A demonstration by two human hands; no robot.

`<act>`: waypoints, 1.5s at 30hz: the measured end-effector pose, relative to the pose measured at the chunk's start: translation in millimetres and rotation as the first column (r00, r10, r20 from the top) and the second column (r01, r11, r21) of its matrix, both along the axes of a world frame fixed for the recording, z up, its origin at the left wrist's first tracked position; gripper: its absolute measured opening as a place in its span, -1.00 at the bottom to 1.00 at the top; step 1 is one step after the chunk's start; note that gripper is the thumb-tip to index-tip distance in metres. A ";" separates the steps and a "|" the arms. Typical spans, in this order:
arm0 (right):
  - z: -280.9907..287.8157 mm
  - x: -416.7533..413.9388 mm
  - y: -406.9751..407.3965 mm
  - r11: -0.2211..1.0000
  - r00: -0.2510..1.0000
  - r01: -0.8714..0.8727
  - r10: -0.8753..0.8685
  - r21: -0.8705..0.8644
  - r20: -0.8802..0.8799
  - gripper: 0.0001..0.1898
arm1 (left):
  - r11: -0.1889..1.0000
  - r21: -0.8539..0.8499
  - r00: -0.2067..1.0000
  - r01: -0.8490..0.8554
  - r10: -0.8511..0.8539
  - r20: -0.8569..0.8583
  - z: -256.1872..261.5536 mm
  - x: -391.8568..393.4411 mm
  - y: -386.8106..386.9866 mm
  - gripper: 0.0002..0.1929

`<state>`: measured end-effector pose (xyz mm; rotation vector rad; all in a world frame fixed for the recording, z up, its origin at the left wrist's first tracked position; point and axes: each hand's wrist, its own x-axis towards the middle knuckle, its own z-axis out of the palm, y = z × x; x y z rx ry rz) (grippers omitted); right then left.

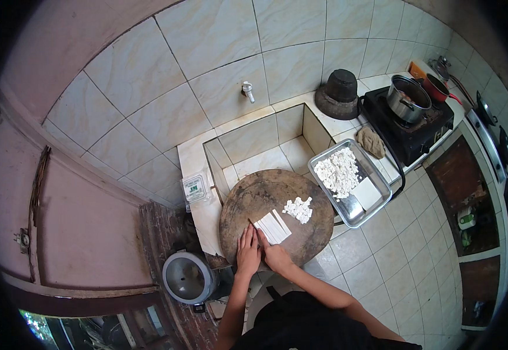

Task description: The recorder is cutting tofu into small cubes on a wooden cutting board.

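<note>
A round, stained wooden board (276, 183) lies in front of me, over the sink's near side. On it sits a white block, likely tofu, cut into long strips (273, 228), with one strip slightly apart. A small pile of white cubes (298, 210) is just beyond them. My right hand (278, 258) grips a knife, its index finger stretched along a thin blade (252, 224) at the strips' left end; the handle is hidden. Beside the blade, my left hand (248, 253) lies with its fingers close together; whether they hold anything is hidden.
A metal tray (384, 181) of white cubes and one flat white slab (366, 194) adjoins the board's right. Beyond are a cloth (370, 142), a black stove (429, 140) with a pot (408, 99), and a tiled sink (254, 131). A plastic package (196, 188) and a lidded cooker (185, 278) are left.
</note>
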<state>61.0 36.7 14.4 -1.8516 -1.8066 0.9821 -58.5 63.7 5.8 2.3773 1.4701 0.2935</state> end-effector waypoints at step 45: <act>22.7 4.4 -17.5 0.977 0.989 -0.117 0.130 -0.177 0.064 -0.10 | 0.994 -0.087 0.967 -0.072 0.091 0.239 -3.2 -3.1 -3.6 -0.34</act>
